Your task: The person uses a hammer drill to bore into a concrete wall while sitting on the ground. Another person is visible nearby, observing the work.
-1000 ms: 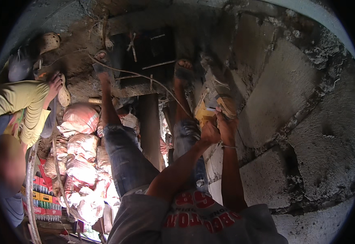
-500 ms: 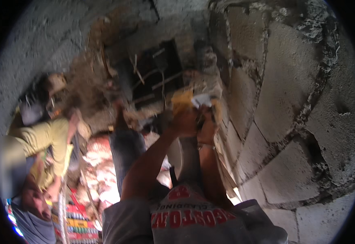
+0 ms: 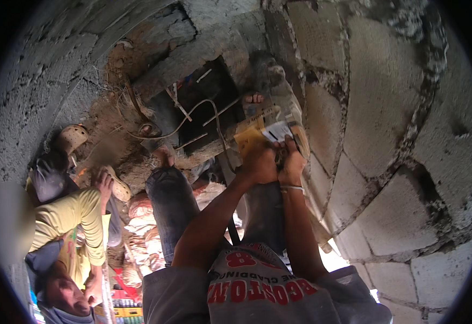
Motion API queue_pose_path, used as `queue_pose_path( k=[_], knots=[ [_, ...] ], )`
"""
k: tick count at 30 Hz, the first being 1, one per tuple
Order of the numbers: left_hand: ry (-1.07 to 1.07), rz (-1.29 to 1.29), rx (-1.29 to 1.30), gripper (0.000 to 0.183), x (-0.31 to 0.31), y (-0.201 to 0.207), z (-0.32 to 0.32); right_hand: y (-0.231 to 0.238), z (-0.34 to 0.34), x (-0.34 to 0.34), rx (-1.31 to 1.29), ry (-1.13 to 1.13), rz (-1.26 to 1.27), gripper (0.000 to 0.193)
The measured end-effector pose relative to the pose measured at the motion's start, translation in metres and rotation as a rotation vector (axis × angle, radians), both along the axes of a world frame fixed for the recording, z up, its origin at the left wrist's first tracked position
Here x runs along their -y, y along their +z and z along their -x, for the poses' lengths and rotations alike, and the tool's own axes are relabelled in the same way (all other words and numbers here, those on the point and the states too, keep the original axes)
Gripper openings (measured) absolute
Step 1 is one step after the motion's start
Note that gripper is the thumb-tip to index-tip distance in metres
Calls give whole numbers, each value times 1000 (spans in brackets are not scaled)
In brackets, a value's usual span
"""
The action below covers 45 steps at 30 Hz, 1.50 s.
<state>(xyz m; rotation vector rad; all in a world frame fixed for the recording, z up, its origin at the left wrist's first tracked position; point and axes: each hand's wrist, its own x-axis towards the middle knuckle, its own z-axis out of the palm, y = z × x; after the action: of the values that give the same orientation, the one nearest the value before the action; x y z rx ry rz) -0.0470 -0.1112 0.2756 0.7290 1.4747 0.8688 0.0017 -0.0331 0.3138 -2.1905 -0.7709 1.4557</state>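
Observation:
My left hand and my right hand are close together in front of me, above my right leg, with their fingers bent inward. A yellow packet or sheet sticks out beyond my left hand's fingers. Against it lies a white printed paper, whose lower edge reaches the right hand's thumb and fingers. Both hands look closed on these flat pieces. Between the fingers is something small and dark that I cannot make out. A pale band circles my right wrist.
A dark square pit opens ahead, with sticks and a bent hose across it. A rough block wall rises on the right. At left, a person in a yellow shirt sits near pale clogs. Crumpled sacks lie below.
My hands, with the yellow piece and white paper, have shifted slightly right. The view has tilted a little and become sharper. The person at left has moved lower in the picture.

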Motion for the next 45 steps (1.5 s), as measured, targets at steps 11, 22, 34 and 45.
queue_pose_path(
  k=[11, 22, 34, 45],
  knots=[
    [14, 127, 111, 41, -22, -9, -25, -13, -11, -34, 141, 318, -4, 7],
    [52, 161, 112, 24, -47, 9, -7, -8, -15, -64, 25, 214, 111, 9],
    [125, 211, 103, 24, -48, 11, -13, -13, -17, -73, -42, 252, 193, 7],
    [246, 295, 170, 40, -48, 4, -56, -13, -42, -69, 87, 537, 159, 7]
  ],
)
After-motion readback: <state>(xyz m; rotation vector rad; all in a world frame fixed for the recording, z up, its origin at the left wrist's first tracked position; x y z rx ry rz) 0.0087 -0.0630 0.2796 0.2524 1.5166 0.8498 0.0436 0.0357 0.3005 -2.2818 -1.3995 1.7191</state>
